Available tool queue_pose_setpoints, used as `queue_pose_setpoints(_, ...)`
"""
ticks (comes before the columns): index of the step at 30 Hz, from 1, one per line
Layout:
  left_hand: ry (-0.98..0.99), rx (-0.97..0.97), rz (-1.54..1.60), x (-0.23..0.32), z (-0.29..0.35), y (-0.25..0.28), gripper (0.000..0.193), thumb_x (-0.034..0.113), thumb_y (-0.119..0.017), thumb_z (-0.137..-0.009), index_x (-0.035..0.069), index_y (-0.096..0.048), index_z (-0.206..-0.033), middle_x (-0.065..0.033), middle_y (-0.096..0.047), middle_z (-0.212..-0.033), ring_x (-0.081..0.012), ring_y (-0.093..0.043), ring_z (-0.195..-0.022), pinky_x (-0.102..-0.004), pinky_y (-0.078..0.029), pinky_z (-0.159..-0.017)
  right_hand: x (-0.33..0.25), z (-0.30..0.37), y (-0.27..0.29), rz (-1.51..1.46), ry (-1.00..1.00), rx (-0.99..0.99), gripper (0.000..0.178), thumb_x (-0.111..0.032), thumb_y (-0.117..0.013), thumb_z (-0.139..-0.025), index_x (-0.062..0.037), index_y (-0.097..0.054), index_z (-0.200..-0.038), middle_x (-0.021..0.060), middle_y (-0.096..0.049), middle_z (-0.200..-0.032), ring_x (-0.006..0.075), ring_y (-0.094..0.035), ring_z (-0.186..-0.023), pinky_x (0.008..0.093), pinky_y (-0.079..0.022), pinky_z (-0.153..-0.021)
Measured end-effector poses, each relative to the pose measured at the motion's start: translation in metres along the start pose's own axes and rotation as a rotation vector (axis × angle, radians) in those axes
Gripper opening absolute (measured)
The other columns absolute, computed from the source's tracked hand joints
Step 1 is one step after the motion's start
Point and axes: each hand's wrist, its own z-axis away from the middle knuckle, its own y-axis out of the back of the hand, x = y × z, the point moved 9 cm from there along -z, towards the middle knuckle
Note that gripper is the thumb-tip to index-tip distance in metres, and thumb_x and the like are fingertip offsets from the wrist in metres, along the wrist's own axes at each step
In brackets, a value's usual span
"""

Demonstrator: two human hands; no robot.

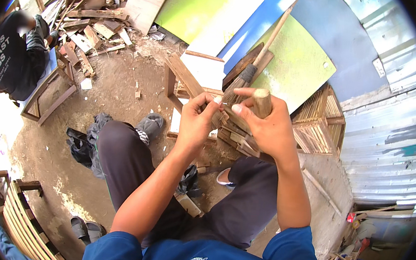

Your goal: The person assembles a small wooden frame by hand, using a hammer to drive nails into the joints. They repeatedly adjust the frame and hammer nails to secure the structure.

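My left hand (198,115) is closed in a pinch in front of my knees. A tiny pale thing shows at its fingertips, too small to name. Close beside it, my right hand (271,128) grips a short wooden handle (262,103) with a rounded, light-coloured end sticking up between thumb and fingers. The right index finger stretches toward the left fingertips. Whatever is at the handle's lower end is hidden by the hand. Just beyond the hands, a broom (239,85) leans with its long stick pointing up and away, its bristles partly covered by my fingers.
A wooden frame (185,76) and stacked slatted wood (320,122) stand ahead. Scrap wood (95,28) is heaped at far left, near a seated person (13,63) in black. Grey slippers (86,229), a black plastic bag (79,147) and a loose stick (321,190) lie on the ground.
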Motion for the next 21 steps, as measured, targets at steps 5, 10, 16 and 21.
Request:
queue_pose_setpoints(5,-0.059,0.011,0.002,0.0,0.0,0.001,0.024,0.02,-0.068,-0.102,0.006,-0.065,-0.084,0.0079,-0.054,-0.071,-0.0006,-0.039,-0.064,-0.0217,-0.028,-0.056,0.02,-0.001,-0.02,0.03,-0.019,0.012,0.02,-0.009,-0.079,-0.093,-0.0012,-0.077,-0.111,0.0056,-0.075,-0.084,0.0085,-0.067,-0.079,0.0266,-0.053,-0.073)
queue_pose_setpoints(10,-0.105,-0.015,-0.051,0.006,0.001,-0.003,0.015,0.017,-0.067,-0.101,0.004,-0.064,-0.094,-0.0002,-0.065,-0.086,-0.006,-0.057,-0.076,-0.0222,-0.042,-0.063,0.031,-0.01,-0.02,-0.068,0.021,0.127,0.019,-0.016,-0.076,-0.092,-0.0001,-0.075,-0.102,0.0197,-0.074,-0.082,0.0313,-0.073,-0.076,0.0392,-0.056,-0.074)
queue_pose_setpoints(16,-0.158,0.307,0.123,0.01,0.012,0.009,0.048,0.01,-0.059,-0.105,0.011,-0.033,-0.145,-0.0155,-0.067,-0.116,-0.0189,-0.068,-0.08,-0.0308,-0.056,-0.07,0.077,0.005,0.027,-0.137,0.06,0.302,0.008,-0.006,-0.072,-0.096,-0.0017,-0.073,-0.102,0.0081,-0.077,-0.084,0.0053,-0.062,-0.062,0.0235,-0.049,-0.057)
queue_pose_setpoints(21,-0.051,0.412,0.395,-0.003,0.011,0.026,0.062,0.011,-0.055,-0.105,0.016,-0.014,-0.152,-0.0193,-0.068,-0.129,-0.0252,-0.071,-0.081,-0.0346,-0.058,-0.074,0.2,0.037,0.023,-0.006,-0.265,0.379,0.007,-0.005,-0.074,-0.091,0.0011,-0.074,-0.095,0.0089,-0.077,-0.084,0.011,-0.069,-0.066,0.0295,-0.055,-0.063)
